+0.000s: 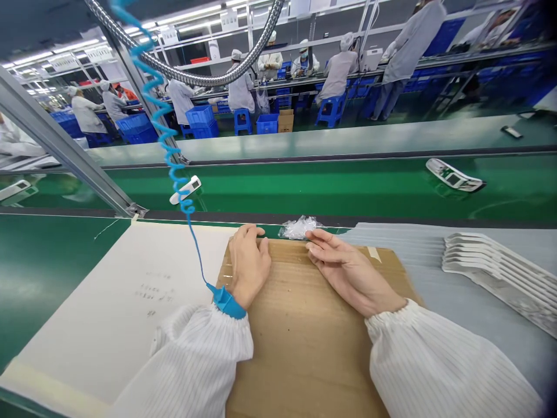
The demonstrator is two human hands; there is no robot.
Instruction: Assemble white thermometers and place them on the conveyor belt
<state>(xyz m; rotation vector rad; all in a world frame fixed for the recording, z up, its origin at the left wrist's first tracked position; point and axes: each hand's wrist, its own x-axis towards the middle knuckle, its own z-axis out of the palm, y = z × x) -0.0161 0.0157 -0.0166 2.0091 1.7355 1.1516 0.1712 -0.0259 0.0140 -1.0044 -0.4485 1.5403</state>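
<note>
Brown cardboard [308, 360] lies flat, probably to protect the table [52, 267]. Over its far-left corner is the left hand [249, 266], thumb and fingers apart. The right hand [346, 267] has its fingertips nearly meeting beside clear plastic wrapping [298, 228], just beyond the cardboard; whether they pinch it, I cannot tell.

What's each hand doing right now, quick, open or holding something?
Left hand: loosely curled over the cardboard; whether it holds anything cannot be told.
Right hand: partly curled beside the clear plastic; any hold cannot be told.
</note>
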